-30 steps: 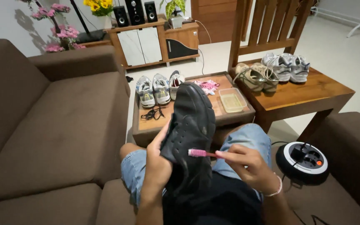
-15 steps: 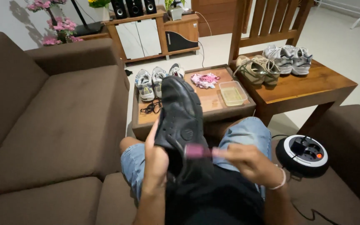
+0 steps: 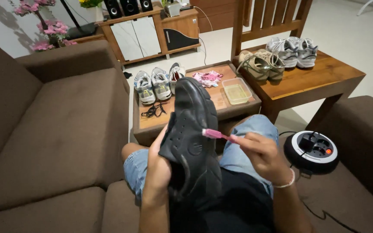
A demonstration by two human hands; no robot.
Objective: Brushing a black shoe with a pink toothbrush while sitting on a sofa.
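The right hand point(image 3: 260, 152) is closed around the near end of a pink toothbrush point(image 3: 218, 135), fingers wrapped tight on the handle, and the brush runs leftward so that its head touches the side of a black shoe point(image 3: 191, 138). The left hand point(image 3: 158, 166) is clamped on that shoe from the left, palm under it and thumb against its side, holding it up over the person's lap between blue denim shorts point(image 3: 249, 138). The shoe's long axis runs from near to far, tilted a little to the right; the toe points far, toward the low wooden counter point(image 3: 186, 113), and the heel opening sits near, against the body. On that counter, just beyond the toe, stand a pair of grey sneakers point(image 3: 152, 85), a tangle of black laces point(image 3: 153, 110), a crumpled pink cloth point(image 3: 208, 78) and a clear plastic tub point(image 3: 236, 90). Farther right, a higher wooden counter point(image 3: 320, 80) carries tan shoes point(image 3: 260, 64) and white-grey sneakers point(image 3: 293, 48). A round cable reel point(image 3: 311, 151) lies near the right knee, and a brown sofa point(image 3: 52, 138) fills the left side.
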